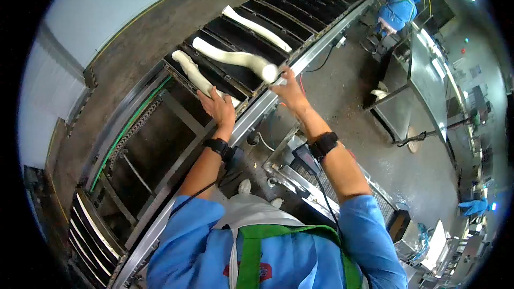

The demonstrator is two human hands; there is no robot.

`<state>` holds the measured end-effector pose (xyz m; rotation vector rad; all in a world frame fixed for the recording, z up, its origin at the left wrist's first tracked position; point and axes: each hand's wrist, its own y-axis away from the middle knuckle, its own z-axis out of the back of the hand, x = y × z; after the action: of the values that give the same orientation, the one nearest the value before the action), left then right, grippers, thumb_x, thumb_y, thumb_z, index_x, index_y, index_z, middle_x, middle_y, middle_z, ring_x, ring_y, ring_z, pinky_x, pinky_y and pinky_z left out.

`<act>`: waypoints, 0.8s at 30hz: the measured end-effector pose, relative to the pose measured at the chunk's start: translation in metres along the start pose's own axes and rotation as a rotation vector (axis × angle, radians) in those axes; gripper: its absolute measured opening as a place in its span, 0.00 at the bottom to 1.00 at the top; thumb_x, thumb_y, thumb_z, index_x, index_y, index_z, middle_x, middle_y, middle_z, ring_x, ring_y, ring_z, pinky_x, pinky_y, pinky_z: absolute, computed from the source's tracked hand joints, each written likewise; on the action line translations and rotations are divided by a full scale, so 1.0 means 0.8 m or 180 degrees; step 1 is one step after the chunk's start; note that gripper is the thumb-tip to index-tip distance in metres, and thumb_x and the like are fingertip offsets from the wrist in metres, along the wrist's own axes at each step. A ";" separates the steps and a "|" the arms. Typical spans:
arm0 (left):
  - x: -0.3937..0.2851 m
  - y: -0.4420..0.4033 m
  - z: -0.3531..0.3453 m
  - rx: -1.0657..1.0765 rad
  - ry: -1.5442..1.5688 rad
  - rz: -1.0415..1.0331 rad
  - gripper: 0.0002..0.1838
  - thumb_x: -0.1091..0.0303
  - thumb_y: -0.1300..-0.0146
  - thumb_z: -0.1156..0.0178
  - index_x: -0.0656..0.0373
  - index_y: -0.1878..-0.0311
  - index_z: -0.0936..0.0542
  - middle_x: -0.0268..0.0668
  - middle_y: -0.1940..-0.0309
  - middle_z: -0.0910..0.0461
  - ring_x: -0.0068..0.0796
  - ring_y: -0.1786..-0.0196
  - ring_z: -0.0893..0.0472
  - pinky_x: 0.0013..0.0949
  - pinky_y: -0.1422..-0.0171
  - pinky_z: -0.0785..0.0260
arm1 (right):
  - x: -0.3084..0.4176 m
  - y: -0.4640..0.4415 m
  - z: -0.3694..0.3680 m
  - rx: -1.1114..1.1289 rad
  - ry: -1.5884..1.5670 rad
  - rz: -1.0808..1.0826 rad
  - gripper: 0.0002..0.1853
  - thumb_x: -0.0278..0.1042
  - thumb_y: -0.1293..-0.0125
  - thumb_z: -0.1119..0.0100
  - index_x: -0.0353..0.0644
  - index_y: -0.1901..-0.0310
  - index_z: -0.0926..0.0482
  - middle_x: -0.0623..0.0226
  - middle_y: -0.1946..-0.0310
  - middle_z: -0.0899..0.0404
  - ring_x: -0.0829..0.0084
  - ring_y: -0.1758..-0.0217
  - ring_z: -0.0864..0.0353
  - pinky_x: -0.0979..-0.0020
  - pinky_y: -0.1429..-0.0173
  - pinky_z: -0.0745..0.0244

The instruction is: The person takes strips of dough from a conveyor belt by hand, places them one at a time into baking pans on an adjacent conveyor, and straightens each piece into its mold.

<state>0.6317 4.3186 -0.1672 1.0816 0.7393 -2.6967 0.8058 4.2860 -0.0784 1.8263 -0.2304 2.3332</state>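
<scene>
A long cream-white stalk [194, 73] lies in the nearest black tray of the conveyor, and my left hand [218, 108] rests against its lower end with fingers stretched out. In the tray beyond it is a thicker, curved white stalk [230, 57], its round cut end facing me. Close to that cut end is my right hand [290, 92], fingers apart; whether the fingertips touch it I cannot tell. A third, thinner white stalk [257, 29] lies farther up the conveyor, away from both hands.
More black conveyor trays [300, 8] run toward the upper right along a metal rail [316, 61]. A co-worker in blue [399, 10] stands at the far end. At the right is a steel table [428, 85]. The conveyor's open frame [155, 134] shows a chain at left.
</scene>
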 end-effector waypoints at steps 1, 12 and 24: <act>0.003 -0.004 0.003 0.0041 -0.0022 -0.0033 0.25 0.67 0.50 0.47 0.61 0.48 0.38 0.62 0.42 0.56 0.56 0.39 0.53 0.48 0.39 0.57 | -0.019 0.004 0.005 -0.0079 0.0776 0.0039 0.32 0.27 0.53 0.44 0.44 0.44 0.44 0.56 0.49 0.41 0.68 0.52 0.36 0.70 0.48 0.40; 0.028 -0.011 0.002 0.0213 -0.0694 -0.0071 0.22 0.64 0.49 0.46 0.55 0.49 0.34 0.51 0.41 0.52 0.50 0.39 0.49 0.47 0.39 0.55 | -0.258 0.376 0.377 -0.0992 0.3573 -0.1318 0.25 0.30 0.60 0.41 0.45 0.54 0.33 0.55 0.57 0.34 0.54 0.51 0.37 0.61 0.49 0.39; -0.022 -0.102 0.039 0.2643 -0.1890 -0.1585 0.20 0.49 0.40 0.65 0.39 0.46 0.34 0.29 0.45 0.36 0.36 0.38 0.46 0.53 0.38 0.68 | -0.214 0.595 0.419 -0.1481 0.4660 -0.3539 0.26 0.29 0.48 0.53 0.54 0.44 0.41 0.60 0.41 0.50 0.59 0.38 0.50 0.53 0.44 0.46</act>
<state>0.6002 4.3730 -0.1041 0.0783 -0.2976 -3.5789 1.0550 3.7408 -0.1727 -0.2641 0.3343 1.8242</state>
